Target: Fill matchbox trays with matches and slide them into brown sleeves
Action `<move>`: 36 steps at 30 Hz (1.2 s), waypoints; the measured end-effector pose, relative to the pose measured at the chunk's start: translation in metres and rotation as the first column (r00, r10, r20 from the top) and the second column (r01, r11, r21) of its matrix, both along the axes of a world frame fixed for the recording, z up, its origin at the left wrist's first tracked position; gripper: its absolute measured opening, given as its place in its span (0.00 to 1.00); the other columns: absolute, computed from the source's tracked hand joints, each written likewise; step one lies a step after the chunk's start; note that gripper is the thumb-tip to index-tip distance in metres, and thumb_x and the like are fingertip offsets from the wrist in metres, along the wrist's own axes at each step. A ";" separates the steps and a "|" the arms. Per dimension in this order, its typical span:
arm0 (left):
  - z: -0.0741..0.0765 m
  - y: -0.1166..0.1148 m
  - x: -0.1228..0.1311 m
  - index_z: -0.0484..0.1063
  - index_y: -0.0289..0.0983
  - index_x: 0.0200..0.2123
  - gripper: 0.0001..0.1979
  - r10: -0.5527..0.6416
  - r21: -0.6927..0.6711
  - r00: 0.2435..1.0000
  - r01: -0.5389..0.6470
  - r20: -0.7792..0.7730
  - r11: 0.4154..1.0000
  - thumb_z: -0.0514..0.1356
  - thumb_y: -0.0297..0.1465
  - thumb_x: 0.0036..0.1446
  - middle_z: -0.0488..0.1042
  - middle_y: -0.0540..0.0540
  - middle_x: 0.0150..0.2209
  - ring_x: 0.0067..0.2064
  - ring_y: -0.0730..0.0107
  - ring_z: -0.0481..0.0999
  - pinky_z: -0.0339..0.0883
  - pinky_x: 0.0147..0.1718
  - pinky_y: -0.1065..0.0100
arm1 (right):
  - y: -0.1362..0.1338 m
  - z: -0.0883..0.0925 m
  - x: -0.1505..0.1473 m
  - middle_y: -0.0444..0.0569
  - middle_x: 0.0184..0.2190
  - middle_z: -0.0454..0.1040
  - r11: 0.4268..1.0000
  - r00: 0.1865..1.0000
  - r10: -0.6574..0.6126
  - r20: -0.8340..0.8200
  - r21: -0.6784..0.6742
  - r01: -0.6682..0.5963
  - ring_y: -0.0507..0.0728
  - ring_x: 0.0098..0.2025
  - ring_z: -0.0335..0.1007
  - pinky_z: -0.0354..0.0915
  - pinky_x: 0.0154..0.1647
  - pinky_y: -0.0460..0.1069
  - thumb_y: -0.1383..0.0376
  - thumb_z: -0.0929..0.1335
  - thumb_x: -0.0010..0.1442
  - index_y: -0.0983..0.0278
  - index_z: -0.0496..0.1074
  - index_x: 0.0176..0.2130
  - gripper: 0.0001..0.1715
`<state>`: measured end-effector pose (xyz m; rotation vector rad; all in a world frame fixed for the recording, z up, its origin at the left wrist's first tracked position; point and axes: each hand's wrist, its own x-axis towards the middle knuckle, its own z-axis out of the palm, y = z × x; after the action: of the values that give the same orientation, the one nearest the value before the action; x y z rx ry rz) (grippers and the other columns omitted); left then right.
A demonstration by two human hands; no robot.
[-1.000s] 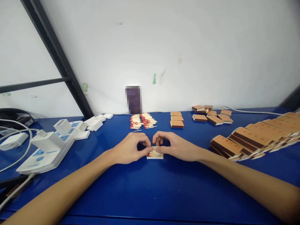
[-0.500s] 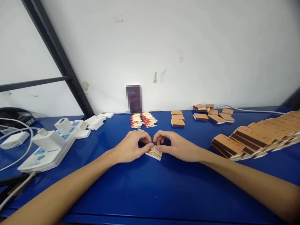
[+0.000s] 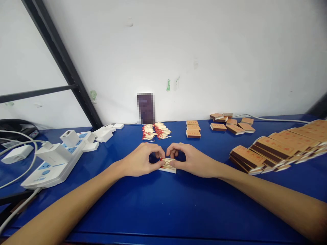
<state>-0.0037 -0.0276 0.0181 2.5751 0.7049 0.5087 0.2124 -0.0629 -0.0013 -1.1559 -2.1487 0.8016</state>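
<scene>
A small white matchbox tray (image 3: 168, 170) lies on the blue table in front of me, with red-headed matches (image 3: 167, 163) in it. My left hand (image 3: 146, 159) is curled around the tray's left end, thumb in front and fingers behind. At the right end, my right hand (image 3: 190, 160) closes in the same way, its thumb over the match ends. The fingertips partly hide the tray's ends and back. Just beyond the hands lie two piles of loose matches, a left pile (image 3: 147, 132) and a right pile (image 3: 162, 131).
A row of three matchboxes (image 3: 193, 129) stands behind my right hand. Farther right lie several scattered matchboxes (image 3: 235, 128) and a long fanned stack of matchbox sleeves (image 3: 276, 146). A white power strip (image 3: 55, 178) with chargers and cables occupies the left. A pixelated dark panel (image 3: 146, 108) stands by the wall.
The tray has turned so its front edge lies more nearly level across my view. The matches in it now lie more crosswise. Both hands stay almost in place.
</scene>
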 end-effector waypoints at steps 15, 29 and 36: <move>0.005 -0.005 0.003 0.75 0.37 0.32 0.02 0.054 0.001 0.998 -0.054 -0.012 0.999 0.61 0.28 0.55 0.77 0.52 0.30 0.32 0.74 0.75 0.65 0.34 0.72 | -0.003 -0.001 -0.002 0.44 0.32 0.71 0.995 0.998 -0.015 0.062 0.102 0.009 0.55 0.36 0.65 0.59 0.40 0.51 0.62 0.66 0.59 0.61 0.67 0.33 0.05; 0.014 -0.007 -0.002 0.74 0.38 0.35 0.13 0.012 0.080 0.991 -0.001 -0.130 0.997 0.65 0.41 0.52 0.75 0.50 0.34 0.35 0.69 0.72 0.63 0.37 0.67 | -0.005 -0.005 0.001 0.44 0.34 0.70 0.981 0.999 0.032 -0.005 0.189 -0.031 0.53 0.36 0.65 0.61 0.40 0.49 0.69 0.67 0.59 0.61 0.67 0.33 0.02; 0.013 -0.007 -0.002 0.72 0.38 0.35 0.10 -0.015 0.096 0.985 0.032 -0.169 0.995 0.65 0.37 0.54 0.73 0.50 0.34 0.36 0.69 0.70 0.60 0.37 0.67 | -0.006 -0.001 0.001 0.44 0.35 0.68 0.978 0.997 0.069 -0.040 0.199 -0.059 0.52 0.36 0.65 0.61 0.39 0.48 0.71 0.65 0.60 0.62 0.68 0.32 0.06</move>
<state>-0.0057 -0.0348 0.0306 2.7396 0.7209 0.3278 0.2134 -0.0693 -0.0019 -0.9618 -2.1803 0.6196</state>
